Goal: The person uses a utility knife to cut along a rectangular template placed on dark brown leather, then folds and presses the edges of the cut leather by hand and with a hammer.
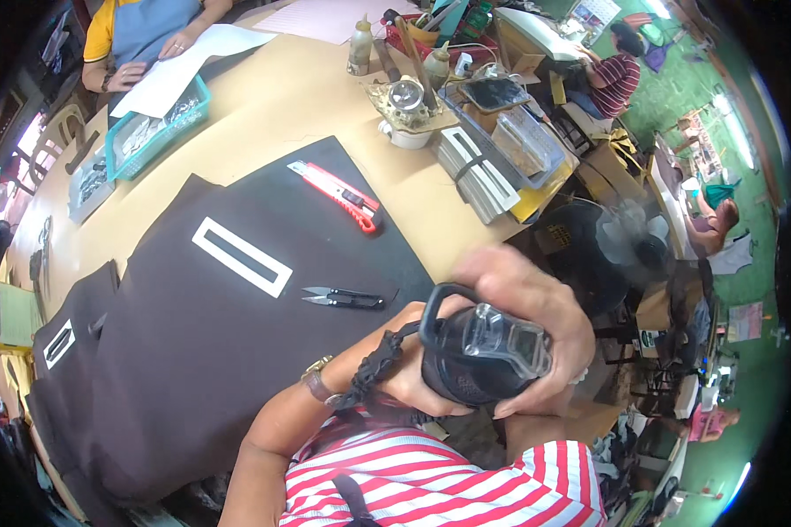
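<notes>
Between my two hands is a black drink bottle [466, 362] with a clear cap and a black carry loop, its top tipped toward me. My left hand [410, 376] is wrapped round its side, with a black gathered fabric band across the wrist. Slightly blurred, my right hand [549, 294] curls over the cap from the other side. Thread snips [344, 298] lie left of the bottle on dark cloth [176, 342]. Beyond them are a white rectangular frame [243, 257] and a red utility knife [338, 195] on a black mat [312, 171].
A teal basket [158, 132] of small parts stands at the far left, beside a person [154, 35] handling white paper. Glue bottles [360, 46], a grey tray [510, 132] and strapped white strips [479, 171] crowd the table's [272, 97] far right. A fan [628, 241] stands beyond its right edge.
</notes>
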Demonstrator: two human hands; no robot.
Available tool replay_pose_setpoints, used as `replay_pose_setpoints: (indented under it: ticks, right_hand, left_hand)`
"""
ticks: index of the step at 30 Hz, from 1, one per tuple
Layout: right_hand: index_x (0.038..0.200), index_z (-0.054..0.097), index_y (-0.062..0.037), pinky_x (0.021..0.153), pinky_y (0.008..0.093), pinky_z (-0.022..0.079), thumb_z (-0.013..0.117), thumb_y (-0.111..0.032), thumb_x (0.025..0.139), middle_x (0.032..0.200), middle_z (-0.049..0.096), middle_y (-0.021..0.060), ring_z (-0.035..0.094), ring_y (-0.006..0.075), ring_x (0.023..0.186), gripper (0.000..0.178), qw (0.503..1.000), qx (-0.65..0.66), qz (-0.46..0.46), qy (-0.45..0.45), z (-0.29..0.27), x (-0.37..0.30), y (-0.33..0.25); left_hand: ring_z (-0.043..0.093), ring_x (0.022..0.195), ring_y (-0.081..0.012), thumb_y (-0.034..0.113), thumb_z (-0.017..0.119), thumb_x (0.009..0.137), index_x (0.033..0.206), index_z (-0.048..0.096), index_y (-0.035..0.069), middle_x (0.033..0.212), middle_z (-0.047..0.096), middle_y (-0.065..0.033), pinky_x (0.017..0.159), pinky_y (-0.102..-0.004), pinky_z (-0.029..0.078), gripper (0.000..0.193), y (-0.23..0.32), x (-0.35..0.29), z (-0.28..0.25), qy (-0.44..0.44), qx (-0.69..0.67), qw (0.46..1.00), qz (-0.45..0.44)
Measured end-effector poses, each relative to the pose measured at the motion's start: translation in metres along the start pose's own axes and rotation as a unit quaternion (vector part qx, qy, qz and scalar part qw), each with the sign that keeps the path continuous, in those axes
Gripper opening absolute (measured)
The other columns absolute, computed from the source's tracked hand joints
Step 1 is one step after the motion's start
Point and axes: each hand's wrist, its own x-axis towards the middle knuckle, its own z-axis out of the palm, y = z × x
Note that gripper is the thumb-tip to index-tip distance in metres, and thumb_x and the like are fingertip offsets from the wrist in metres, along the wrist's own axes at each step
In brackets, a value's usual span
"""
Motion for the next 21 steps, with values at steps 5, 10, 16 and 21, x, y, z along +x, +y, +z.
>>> replay_pose_setpoints:
  ticks: [5, 10, 16, 21]
  right_hand:
    - [0.112, 0.061, 0.0020, 0.086, 0.0333, 0.048, 0.079, -0.031, 0.052, 0.109, 0.062, 0.0193, 0.064, 0.0267, 0.098, 0.071, 0.955, 0.009, 0.193, 0.223, 0.011, -0.004, -0.005]
    - [0.124, 0.052, 0.0056, 0.088, 0.0324, 0.048, 0.085, -0.033, 0.050, 0.107, 0.061, 0.0148, 0.062, 0.0239, 0.099, 0.090, 0.856, -0.016, 0.180, 0.485, 0.011, -0.004, -0.009]
    - [0.143, 0.019, 0.0045, 0.090, 0.0327, 0.047, 0.082, -0.044, 0.060, 0.116, 0.055, 0.0181, 0.058, 0.0246, 0.104, 0.115, 0.869, -0.118, 0.126, 0.465, -0.039, -0.013, -0.019]
    - [0.131, 0.043, 0.0079, 0.089, 0.0355, 0.048, 0.076, -0.033, 0.064, 0.129, 0.050, 0.0191, 0.058, 0.0247, 0.106, 0.085, 0.793, -0.274, 0.045, 0.541, -0.114, -0.012, -0.027]
  left_hand:
    - [0.063, 0.098, -0.0269, 0.025, 0.084, 0.058, 0.137, 0.034, -0.002, 0.113, 0.060, -0.0181, 0.087, -0.0356, 0.049, 0.098, -0.009, 0.024, 0.013, 0.105, 0.041, 0.992, -0.061]
    - [0.059, 0.097, -0.0396, 0.023, 0.082, 0.053, 0.127, 0.038, -0.003, 0.106, 0.057, -0.0227, 0.081, -0.0397, 0.048, 0.090, -0.017, 0.068, 0.032, 0.178, 0.046, 0.983, 0.024]
    - [0.048, 0.116, -0.0431, 0.029, 0.072, 0.073, 0.134, 0.029, -0.007, 0.120, 0.047, -0.0286, 0.094, -0.0446, 0.041, 0.084, -0.015, 0.117, 0.035, 0.085, 0.063, 0.988, 0.110]
    - [0.023, 0.137, -0.0427, 0.040, 0.078, 0.070, 0.144, 0.013, -0.005, 0.144, 0.024, -0.0308, 0.111, -0.0449, 0.023, 0.109, -0.047, 0.091, 0.022, 0.114, 0.302, 0.946, 0.006]
